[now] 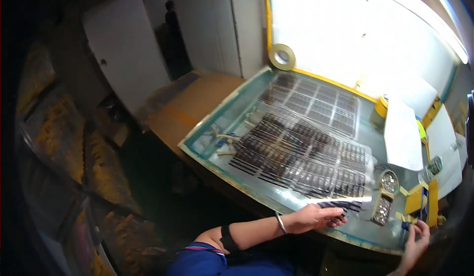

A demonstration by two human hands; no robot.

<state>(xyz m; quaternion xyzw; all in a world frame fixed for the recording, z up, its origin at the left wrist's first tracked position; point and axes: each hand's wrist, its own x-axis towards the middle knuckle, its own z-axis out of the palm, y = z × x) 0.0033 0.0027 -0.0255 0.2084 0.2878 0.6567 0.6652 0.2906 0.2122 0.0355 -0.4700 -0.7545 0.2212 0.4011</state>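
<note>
My left hand (316, 218), with a bracelet at the wrist, is at the near edge of the table. Its thumb and fingers are closed together, and what they hold is hidden. Just beyond the thumb lies a dark striped strip (348, 206), by the near corner of a clear sheet printed with dark rows (296, 152). On the right, my right hand (418, 237) pinches at the near end of a yellow and blue holder (419, 202) with small yellow tape pieces (404, 191) around it. The thing between those fingertips is too small to make out.
Two small containers of shiny bits (382, 209) stand between my hands. Behind lie more printed sheets (316, 103), a tape roll (282, 57), a yellow tub (381, 107) and white boards (402, 135). A clear jar (434, 165) lies at right; a cardboard box (192, 110) adjoins the table's left.
</note>
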